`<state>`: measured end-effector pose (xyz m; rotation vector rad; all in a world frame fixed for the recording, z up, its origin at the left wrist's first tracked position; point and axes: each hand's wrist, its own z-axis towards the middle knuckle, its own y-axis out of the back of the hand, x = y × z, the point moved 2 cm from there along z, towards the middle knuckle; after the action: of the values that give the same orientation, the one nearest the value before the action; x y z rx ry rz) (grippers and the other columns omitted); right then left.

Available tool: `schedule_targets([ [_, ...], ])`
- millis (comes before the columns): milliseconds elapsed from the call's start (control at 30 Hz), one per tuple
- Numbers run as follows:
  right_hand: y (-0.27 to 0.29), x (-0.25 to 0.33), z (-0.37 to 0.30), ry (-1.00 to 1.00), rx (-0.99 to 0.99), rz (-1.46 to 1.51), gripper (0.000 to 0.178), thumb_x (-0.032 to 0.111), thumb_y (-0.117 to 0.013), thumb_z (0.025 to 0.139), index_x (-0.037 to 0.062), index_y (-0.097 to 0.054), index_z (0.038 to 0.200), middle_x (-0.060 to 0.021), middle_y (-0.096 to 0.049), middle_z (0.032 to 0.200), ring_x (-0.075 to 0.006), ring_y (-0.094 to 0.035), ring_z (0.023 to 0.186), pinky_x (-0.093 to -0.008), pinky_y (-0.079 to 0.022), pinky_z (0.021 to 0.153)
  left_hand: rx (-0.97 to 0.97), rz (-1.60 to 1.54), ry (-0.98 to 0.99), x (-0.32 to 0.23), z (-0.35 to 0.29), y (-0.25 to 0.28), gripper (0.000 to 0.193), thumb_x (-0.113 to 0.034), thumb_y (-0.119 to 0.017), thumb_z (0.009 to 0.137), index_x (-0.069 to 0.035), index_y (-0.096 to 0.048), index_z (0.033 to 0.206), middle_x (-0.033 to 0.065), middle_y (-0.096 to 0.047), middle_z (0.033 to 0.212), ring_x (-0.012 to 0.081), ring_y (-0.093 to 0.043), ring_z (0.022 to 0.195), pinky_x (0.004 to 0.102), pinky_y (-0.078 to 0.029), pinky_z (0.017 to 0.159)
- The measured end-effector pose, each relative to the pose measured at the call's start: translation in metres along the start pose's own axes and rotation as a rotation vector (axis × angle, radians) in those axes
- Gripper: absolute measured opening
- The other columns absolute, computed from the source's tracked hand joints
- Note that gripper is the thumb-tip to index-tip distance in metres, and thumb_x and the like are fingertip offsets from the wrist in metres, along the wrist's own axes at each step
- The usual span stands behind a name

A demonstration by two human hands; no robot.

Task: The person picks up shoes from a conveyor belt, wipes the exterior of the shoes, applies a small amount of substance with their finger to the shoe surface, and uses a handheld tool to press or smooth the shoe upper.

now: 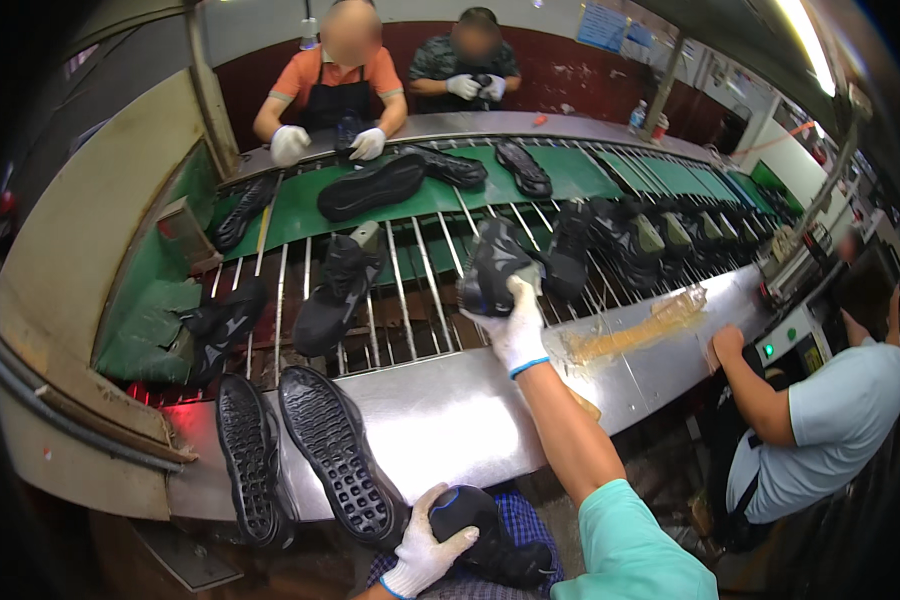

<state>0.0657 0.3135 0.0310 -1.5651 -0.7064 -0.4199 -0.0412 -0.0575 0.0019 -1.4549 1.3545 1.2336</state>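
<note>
My left hand (432, 548), in a white knit glove, is closed around a black shoe upper (482, 530) held low over my lap. With my right arm stretched out over the rack, my gloved right hand (515, 325) grips a black shoe (494, 262) by its near end. Two black shoe soles (332, 440) lie at the near edge of the metal ledge (440, 410), tread up, left of my left hand. Left of my right hand, a black shoe (340, 290) with a pale insert rests on the bars.
Several black shoes (635, 240) line the roller rack to the right. Loose soles (370, 187) lie on the green belt (570, 175). Yellowed tape (635, 330) covers part of the ledge. Two gloved people (345, 90) work across; another person (820, 420) stands at right beside a control box (792, 335).
</note>
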Motion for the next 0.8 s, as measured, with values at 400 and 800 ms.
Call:
schedule_targets([
  [400, -0.159, -0.068, 0.043, -0.155, 0.206, -0.061, 0.064, 0.034, -0.066, 0.096, 0.0117, -0.049, 0.153, -0.0168, -0.06, 0.144, -0.0396, -0.066, 0.125, -0.0703, -0.059, 0.097, 0.022, 0.023, -0.016, 0.003, 0.003, 0.003, 0.101, -0.028, -0.094, 0.082, 0.009, -0.038, 0.157, 0.0251, -0.057, 0.144, 0.0329, -0.058, 0.136, 0.0429, -0.045, 0.119],
  [800, -0.194, -0.115, 0.063, -0.243, 0.079, -0.177, 0.076, 0.033, -0.07, 0.093, 0.0147, -0.039, 0.16, -0.0205, -0.045, 0.157, -0.0471, -0.054, 0.138, -0.0724, -0.057, 0.098, 0.104, 0.0, -0.061, -0.012, 0.005, 0.004, 0.093, -0.022, -0.085, 0.089, 0.001, -0.034, 0.164, 0.0241, -0.053, 0.154, 0.0375, -0.051, 0.143, 0.0456, -0.04, 0.123],
])
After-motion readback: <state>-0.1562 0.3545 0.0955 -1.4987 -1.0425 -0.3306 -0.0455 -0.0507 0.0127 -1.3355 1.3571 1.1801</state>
